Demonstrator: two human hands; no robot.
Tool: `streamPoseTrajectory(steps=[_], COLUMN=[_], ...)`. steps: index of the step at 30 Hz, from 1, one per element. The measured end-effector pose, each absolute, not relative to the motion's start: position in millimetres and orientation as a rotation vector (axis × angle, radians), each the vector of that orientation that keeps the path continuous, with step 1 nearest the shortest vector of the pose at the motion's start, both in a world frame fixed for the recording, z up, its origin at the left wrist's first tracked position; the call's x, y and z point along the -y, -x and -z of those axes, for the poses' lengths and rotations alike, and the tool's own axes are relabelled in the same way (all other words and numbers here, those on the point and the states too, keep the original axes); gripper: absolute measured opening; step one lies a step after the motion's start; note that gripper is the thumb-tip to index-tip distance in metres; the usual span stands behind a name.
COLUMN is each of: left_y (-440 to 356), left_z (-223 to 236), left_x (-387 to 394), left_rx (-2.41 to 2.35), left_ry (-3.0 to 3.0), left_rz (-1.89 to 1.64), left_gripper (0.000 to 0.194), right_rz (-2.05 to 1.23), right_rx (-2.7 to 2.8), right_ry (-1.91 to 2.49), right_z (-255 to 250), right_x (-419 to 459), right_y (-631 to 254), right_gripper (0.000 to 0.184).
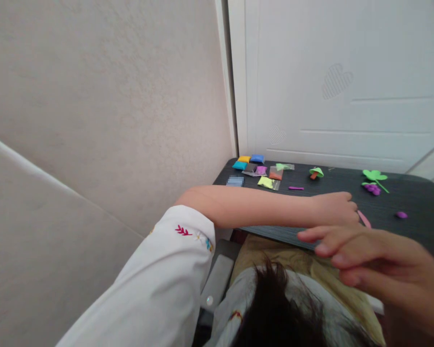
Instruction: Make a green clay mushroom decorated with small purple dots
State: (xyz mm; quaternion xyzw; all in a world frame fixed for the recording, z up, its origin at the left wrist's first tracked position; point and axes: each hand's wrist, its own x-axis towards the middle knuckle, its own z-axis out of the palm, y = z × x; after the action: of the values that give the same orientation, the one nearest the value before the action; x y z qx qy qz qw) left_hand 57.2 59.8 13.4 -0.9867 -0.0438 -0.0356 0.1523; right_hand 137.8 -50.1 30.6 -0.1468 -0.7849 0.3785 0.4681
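Observation:
My left hand reaches across the dark table with its fingers curled. A flat pink modelling tool sticks out beyond its fingers and appears to be held in them. Closer to the camera, my right hand hovers over the table's front edge. Its fingers are loosely bent and apart, with nothing seen in them. To the right of the left hand lies a small purple clay lump. Behind it are a purple clay grape bunch and a green clay clover shape with a stem.
Several clay packets, among them a yellow one and a blue one, lie at the table's back left. A purple tool and a green-capped clay mushroom lie nearer the middle. Walls border the left and back.

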Motion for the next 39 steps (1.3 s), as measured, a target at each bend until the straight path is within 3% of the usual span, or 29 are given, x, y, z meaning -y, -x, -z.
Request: streamPoseTrajectory(steps=[3,7,12,17,22,31,39], left_y=[-56,-53,-49,-40,-29,-12,-12], left_z=[-13,-8,0,1,-9,-41,-70], left_x=[-55,-55,-61,-70,-81,-92,-86], left_rx=[0.097,0.036,0.079,0.152,0.217,0.354,0.414], left_ry=[2.779,2.738,2.739,2.73,2.684,2.568,2.516], left_rz=[0.196,0.233,0.224,0.217,0.214,0.229,0.361], left_gripper=[0.02,0.019,0.019,0.02,0.02,0.023,0.026], right_rz=[-1.462,-1.934,-2.231,-2.15,-1.963,-1.74,-1.262], right_rx=[1.889,1.711,1.265,1.391,1.785,2.02,2.2], right_ry=[0.166,0.159,0.072,0.265,0.677,0.854,0.916], right_z=[-27,-18,-2,18,54,107,69], right_x=[46,51,56,44,29,10,5], right_y=[-103,-57,-30,-45,-58,-63,-85], right_gripper=[0.032,0.017,0.012,0.011,0.025,0.022,0.014])
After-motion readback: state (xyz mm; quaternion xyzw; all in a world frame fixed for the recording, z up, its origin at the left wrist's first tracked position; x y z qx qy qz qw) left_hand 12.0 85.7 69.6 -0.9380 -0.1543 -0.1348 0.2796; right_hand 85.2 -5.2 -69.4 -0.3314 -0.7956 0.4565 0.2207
